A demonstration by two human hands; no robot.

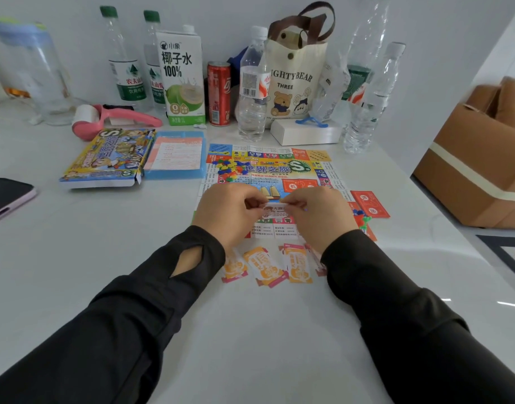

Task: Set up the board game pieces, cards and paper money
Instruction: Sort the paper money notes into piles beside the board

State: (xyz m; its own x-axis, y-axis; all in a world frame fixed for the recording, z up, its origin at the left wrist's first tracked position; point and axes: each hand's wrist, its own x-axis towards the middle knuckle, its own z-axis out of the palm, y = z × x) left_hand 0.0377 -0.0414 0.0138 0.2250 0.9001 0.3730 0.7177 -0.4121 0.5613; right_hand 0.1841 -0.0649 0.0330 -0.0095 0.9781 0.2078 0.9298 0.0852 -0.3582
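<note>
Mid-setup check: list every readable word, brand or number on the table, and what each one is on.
"小象", "椰子水 100%": carton
"农夫山": water bottle label
"GHTYBEAR THREE": tote bag, first letters hidden
"世界之旅": game board
"S": game box
"机": red panel on the board
Too blurred to read: red can, orange notes, and the paper note pinched by left hand and right hand.

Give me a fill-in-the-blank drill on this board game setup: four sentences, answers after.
1. Counting the left hand and right hand, ___ hands pinch the paper note.
2. The game box lies ___ of the blue tray.
3. The can beside the coconut water carton is ___.
4. The notes lying at the game board's near edge are mostly ___.
Answers: two; left; red; orange.
</note>
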